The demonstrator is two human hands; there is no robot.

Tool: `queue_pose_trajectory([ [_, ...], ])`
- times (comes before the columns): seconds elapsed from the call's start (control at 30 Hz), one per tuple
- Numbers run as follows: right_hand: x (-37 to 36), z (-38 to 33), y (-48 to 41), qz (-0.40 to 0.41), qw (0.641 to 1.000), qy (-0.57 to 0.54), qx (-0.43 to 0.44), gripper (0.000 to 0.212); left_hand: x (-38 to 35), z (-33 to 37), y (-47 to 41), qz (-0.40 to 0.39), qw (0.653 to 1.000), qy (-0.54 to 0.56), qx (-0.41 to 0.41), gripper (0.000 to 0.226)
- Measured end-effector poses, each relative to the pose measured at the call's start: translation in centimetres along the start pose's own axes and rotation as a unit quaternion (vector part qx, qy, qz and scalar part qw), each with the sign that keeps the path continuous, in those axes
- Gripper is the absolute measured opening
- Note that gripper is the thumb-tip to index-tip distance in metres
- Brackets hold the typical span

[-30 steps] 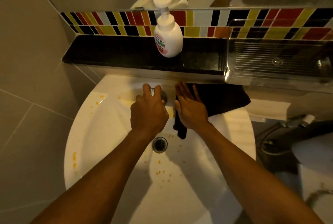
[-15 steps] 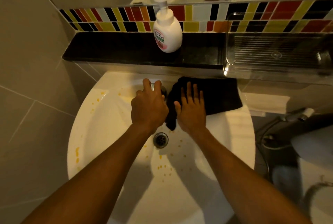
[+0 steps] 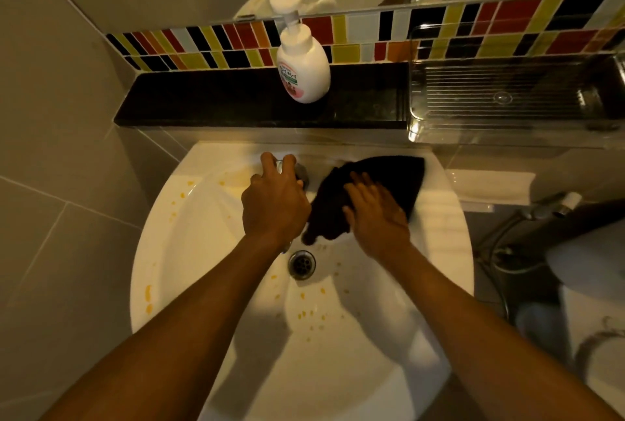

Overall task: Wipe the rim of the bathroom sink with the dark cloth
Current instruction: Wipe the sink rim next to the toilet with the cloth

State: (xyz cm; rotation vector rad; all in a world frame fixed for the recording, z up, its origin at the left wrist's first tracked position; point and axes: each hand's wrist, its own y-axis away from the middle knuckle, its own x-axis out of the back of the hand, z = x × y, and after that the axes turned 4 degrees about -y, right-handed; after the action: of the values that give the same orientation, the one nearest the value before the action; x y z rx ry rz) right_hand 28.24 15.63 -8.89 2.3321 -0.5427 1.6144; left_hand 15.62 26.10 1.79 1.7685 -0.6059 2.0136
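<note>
A white round sink carries yellow-orange spots on its rim and in its bowl. The dark cloth lies bunched on the back right rim, one end hanging into the bowl. My right hand presses flat on the cloth with fingers spread. My left hand grips the metal tap at the back middle of the sink, and hides most of it.
A white soap pump bottle stands on the black ledge behind the sink. A clear plastic tray sits at the ledge's right end. The drain is mid-bowl. A hose and a toilet are at right.
The cloth has been drawn in and bunched toward the tap, its spread-out right part now smaller. My right hand has slid a little right and turned on it. My left hand stays on the tap.
</note>
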Motion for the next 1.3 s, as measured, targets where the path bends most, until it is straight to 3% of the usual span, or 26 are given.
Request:
queue_pose_trajectory([
  [0.13, 1.9, 3.3, 1.9, -0.011, 0.995, 0.090, -0.042, 0.057, -0.1, -0.1, 0.0, 0.001, 1.000, -0.009, 0.000, 0.041],
  [0.27, 4.1, 5.1, 2.9, 0.019, 0.991, 0.024, -0.127, 0.056, 0.0, 0.0, -0.2, 0.002, 1.000, -0.005, 0.000, 0.040],
  [0.43, 3.2, 3.3, 1.1, 0.033, 0.987, 0.044, -0.148, 0.061, 0.1, 0.0, 0.1, 0.001, 1.000, 0.000, 0.004, 0.042],
  [0.53, 1.9, 1.1, -2.7, 0.038, 0.992, 0.086, -0.081, 0.058, 0.0, -0.1, 0.1, -0.001, 1.000, 0.002, 0.007, 0.043],
  [0.7, -0.7, -3.0, -7.2, -0.037, 0.985, 0.120, 0.119, 0.064, -0.2, 0.0, 0.2, 0.016, 1.000, 0.008, 0.006, 0.035],
  [0.8, -1.1, -3.7, -8.1, -0.038, 0.980, 0.119, 0.158, 0.062, -0.3, -0.1, 0.0, 0.019, 1.000, 0.008, 0.007, 0.033],
  [1.03, -1.4, -5.4, -3.5, 0.007, 0.997, -0.067, 0.045, 0.047, 0.1, -0.1, 0.1, 0.005, 1.000, 0.017, 0.005, 0.037],
  [1.13, -0.6, -2.4, -2.0, 0.007, 0.998, -0.032, 0.059, 0.047, 0.2, -0.1, 0.0, 0.004, 1.000, 0.006, 0.001, 0.036],
  [1.3, 0.1, 1.1, -1.1, -0.017, 0.996, 0.091, 0.002, 0.060, 0.2, 0.0, 0.0, 0.001, 1.000, 0.007, -0.001, 0.038],
])
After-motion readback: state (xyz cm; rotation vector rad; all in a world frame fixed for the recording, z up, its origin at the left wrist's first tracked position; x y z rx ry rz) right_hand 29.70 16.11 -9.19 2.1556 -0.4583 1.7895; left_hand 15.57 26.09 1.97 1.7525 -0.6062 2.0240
